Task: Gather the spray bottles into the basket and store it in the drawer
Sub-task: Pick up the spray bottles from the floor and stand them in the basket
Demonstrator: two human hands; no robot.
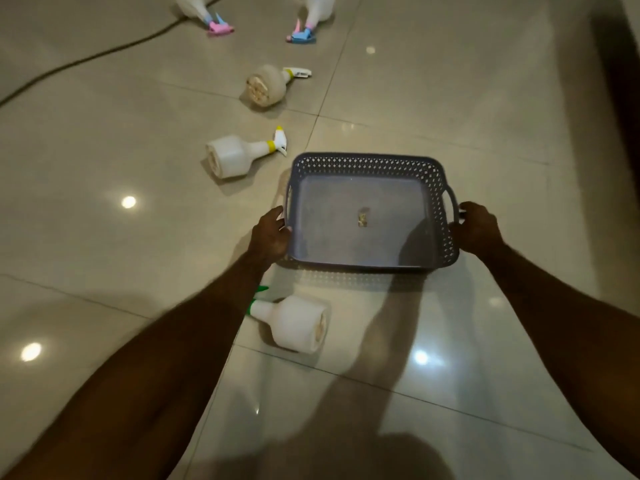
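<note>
A grey perforated basket (367,161) is held level just above the tiled floor. My left hand (270,235) grips its left handle and my right hand (476,228) grips its right handle. Inside it lies only a small scrap. Several white spray bottles lie on their sides around it: one with a green trigger (298,322) just below the basket, one with a yellow trigger (239,155) to its upper left, a beige one (268,84) farther off, and two at the top edge with a pink trigger (218,26) and a blue trigger (303,34).
A dark cable (86,58) runs across the floor at the upper left. A dark vertical edge of furniture or a wall (620,98) stands along the right side. The glossy tiles reflect ceiling lights. No drawer is in view.
</note>
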